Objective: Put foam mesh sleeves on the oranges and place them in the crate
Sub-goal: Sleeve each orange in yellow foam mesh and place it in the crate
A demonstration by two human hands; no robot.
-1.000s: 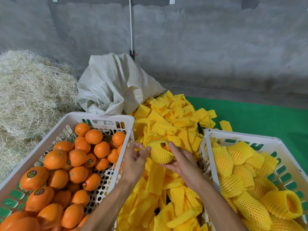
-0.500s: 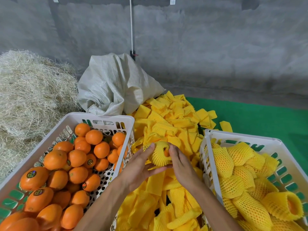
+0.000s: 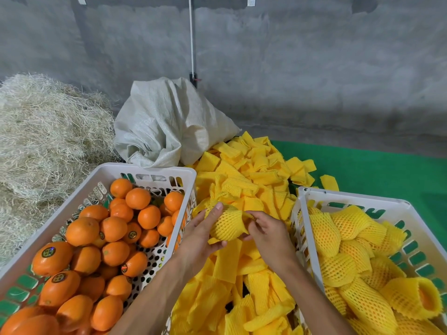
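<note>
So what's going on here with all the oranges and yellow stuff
A person is wrapping oranges in foam mesh. Both hands, left hand and right hand, hold one sleeved orange over the loose sleeve pile. Bare oranges fill the left crate; wrapped ones lie in the right crate.

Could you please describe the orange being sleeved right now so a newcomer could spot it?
Between the two white crates lies a heap of flat yellow sleeves. Above it, both hands grip one sleeved orange. It alone is held up, not lying in a crate.

Two bare forearms, no sleeves, hands (image 3: 196, 235) ungloved.
</note>
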